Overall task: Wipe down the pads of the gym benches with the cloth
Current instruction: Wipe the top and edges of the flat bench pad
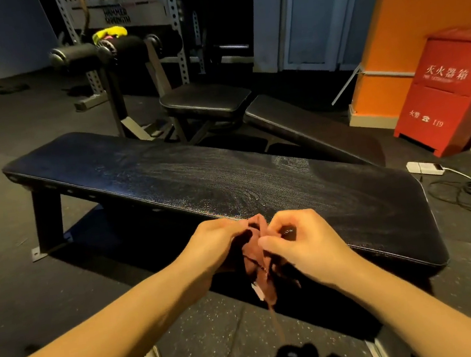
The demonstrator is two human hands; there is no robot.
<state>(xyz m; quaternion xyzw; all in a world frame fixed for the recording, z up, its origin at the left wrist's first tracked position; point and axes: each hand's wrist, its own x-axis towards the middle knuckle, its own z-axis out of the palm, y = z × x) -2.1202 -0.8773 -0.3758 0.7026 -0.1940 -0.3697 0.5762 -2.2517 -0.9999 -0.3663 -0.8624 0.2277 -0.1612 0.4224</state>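
While the crumpled dark red cloth (258, 253) hangs at lower centre, just before the near edge of the flat black padded bench (198, 177), I note the left hand (216, 247) and right hand (304, 247) pinching it with curled fingers, apparently to refold it. Streaks mark the pad. At upper centre a black incline bench (208, 100) waits. A white power strip (425, 168) and cables litter the floor at right.

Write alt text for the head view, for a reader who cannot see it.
The left hand and right hand hold a bunched red cloth at the near edge of a wipe-streaked black bench pad. A second bench and a red cabinet stand behind.
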